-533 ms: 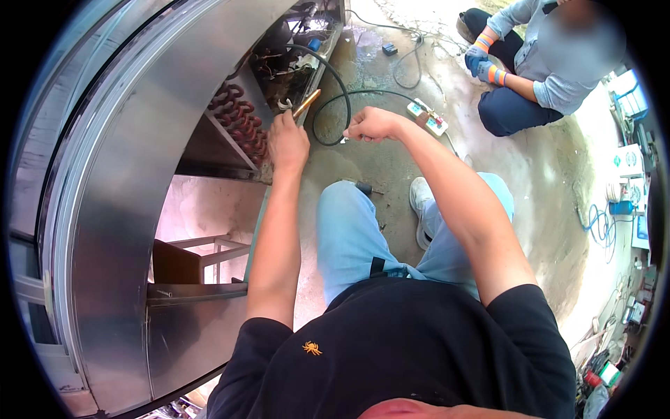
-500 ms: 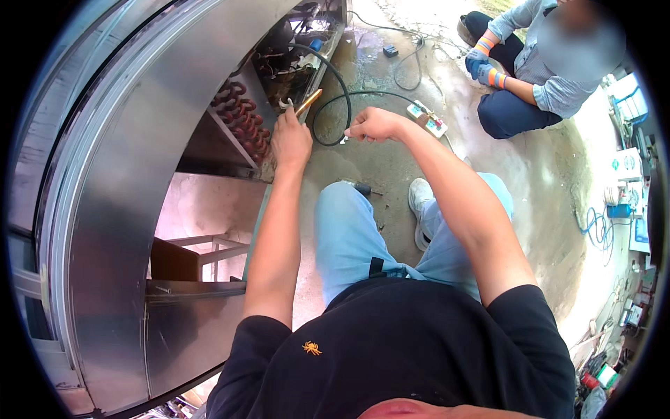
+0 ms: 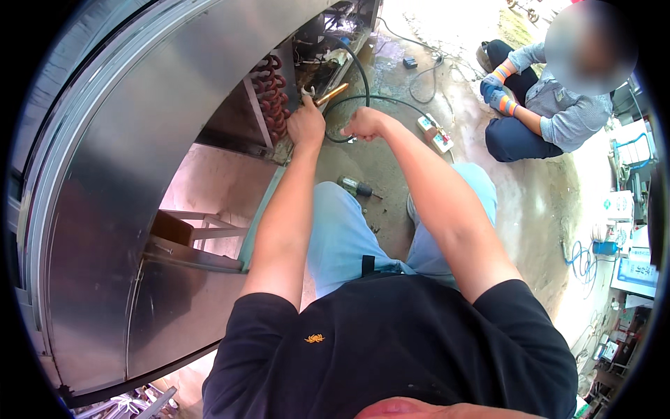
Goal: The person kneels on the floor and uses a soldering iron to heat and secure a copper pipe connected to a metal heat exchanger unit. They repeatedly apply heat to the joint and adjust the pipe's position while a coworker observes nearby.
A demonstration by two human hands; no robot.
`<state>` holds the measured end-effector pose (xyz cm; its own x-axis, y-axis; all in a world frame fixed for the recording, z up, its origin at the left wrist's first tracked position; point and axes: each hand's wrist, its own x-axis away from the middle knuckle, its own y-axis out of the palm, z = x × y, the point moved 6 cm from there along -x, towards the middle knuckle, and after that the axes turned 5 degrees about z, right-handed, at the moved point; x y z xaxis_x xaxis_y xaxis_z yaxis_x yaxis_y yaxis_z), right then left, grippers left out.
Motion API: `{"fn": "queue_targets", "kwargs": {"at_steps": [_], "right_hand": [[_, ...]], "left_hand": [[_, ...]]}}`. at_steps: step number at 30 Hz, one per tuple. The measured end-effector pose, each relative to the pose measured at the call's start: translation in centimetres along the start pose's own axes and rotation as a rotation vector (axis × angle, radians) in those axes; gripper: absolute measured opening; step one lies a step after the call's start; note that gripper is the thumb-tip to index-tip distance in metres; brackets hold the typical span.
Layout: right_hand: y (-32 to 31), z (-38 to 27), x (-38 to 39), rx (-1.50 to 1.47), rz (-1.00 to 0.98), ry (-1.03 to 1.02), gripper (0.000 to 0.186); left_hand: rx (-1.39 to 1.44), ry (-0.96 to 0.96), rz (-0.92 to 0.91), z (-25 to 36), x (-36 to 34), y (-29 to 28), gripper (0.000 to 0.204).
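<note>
My left hand [image 3: 307, 127] is closed at the lower end of a shiny copper tube [image 3: 332, 94], beside the open compartment of a metal cabinet [image 3: 98, 230]. A small pale curved piece [image 3: 308, 92] shows at its fingertips; its kind is unclear. To the right, my right hand [image 3: 364, 124] has its fingers drawn together, near a looped black cable [image 3: 364, 73]. A tiny whitish bit shows just under those fingers, and what they hold is too small to name. Dark red coiled tubing [image 3: 271, 94] sits inside the cabinet, left of my left hand.
A screwdriver [image 3: 357, 186] lies on the floor by my knee. Farther right is a white power strip [image 3: 435, 134], and beyond it a small dark block [image 3: 410, 63]. Another person [image 3: 572, 115] in striped gloves squats at the right. Boxes and a blue hose [image 3: 583, 262] line the right side.
The view has shifted, bringing more of the coils and the screwdriver into sight. My hands have drawn slightly closer together. The other person's gloved hands stay together.
</note>
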<state>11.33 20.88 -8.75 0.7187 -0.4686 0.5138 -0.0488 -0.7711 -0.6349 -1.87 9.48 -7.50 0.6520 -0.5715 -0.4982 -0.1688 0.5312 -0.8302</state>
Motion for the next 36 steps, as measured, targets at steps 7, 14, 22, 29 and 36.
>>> {"fn": "queue_targets", "kwargs": {"at_steps": [7,14,22,29,36], "right_hand": [[2.0,-2.2,-3.2,-0.465,0.292,-0.184,0.038],[5.7,0.0,-3.9,-0.814,0.508,-0.104,0.028],[6.4,-0.8,-5.3,-1.041,0.460,-0.083,0.024],[6.4,-0.9,-3.9,-1.367,0.308,-0.043,0.044],[8.8,-3.8,-2.4,-1.799,0.168,-0.004,0.052]], "left_hand": [[-0.086,0.019,-0.099,0.4,0.2,-1.0,0.017],[-0.111,0.003,-0.033,0.9,0.1,-1.9,0.020],[-0.057,-0.072,-0.073,0.7,-0.3,-1.3,0.025],[0.324,-0.023,-0.138,2.8,-0.3,-4.9,0.054],[0.156,0.259,-0.397,4.9,-4.3,-10.2,0.042]]}}
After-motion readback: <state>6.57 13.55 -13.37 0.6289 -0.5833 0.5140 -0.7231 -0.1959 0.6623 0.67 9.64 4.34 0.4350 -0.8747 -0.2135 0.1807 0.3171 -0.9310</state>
